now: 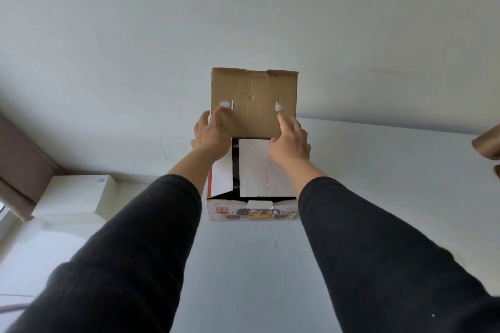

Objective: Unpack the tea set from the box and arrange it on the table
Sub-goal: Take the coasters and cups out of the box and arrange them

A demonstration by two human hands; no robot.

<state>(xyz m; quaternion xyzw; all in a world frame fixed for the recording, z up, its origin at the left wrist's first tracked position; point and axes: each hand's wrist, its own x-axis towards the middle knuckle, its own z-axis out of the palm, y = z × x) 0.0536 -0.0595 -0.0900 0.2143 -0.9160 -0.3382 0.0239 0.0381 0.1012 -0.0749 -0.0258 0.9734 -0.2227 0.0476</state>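
Note:
The tea set box (251, 212) stands on the white table (378, 170), a picture of a teapot and cups printed on its near side. Its brown cardboard lid flap (254, 89) stands upright at the far side and carries two white plastic tabs. My left hand (209, 138) rests against the flap's lower left, fingers reaching up toward the left tab. My right hand (290, 142) touches the flap's lower right with the index finger straight up below the right tab. Inside, a white inner flap (263, 170) covers most of the opening beside a dark gap. No tea ware shows.
A brown cylinder-shaped object (487, 144) pokes in at the table's right edge. A flat white box (78, 194) lies left of the table beside a brown panel (19, 159). A pale wall rises behind the table.

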